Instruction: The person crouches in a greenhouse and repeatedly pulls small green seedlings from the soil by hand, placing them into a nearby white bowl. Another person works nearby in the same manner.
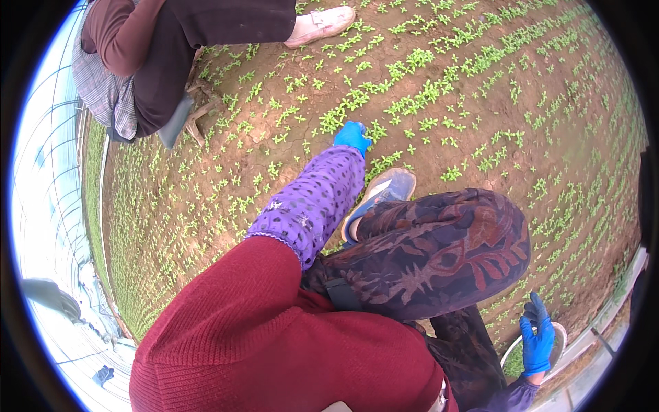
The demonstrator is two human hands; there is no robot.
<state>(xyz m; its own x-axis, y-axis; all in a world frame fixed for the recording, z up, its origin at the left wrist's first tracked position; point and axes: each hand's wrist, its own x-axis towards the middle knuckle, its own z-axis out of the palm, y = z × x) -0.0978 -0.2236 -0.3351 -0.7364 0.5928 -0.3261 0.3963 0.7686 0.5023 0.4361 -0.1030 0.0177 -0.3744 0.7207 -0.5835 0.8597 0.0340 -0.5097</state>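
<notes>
My left hand (352,138), in a blue glove below a purple spotted sleeve (322,195), reaches down among green seedlings (334,119) in brown soil. Its fingers are curled, and I cannot tell whether anything is in them. At the lower right, my right hand (538,342) is held over a pale round bucket (562,335), partly covering it. That blue glove has darkened fingertips; thumb and fingers are apart, with nothing visible between them. Green plants (514,364) lie inside the bucket. My bent leg (427,252) in patterned trousers and my blue shoe (388,188) stand between the two hands.
Another person (159,67) sits on a low wooden stool (198,121) at the upper left, one pale shoe (322,26) on the soil. Rows of seedlings (427,95) spread around me. A greenhouse wall (54,170) curves along the left; a pale border (618,304) edges the bed at right.
</notes>
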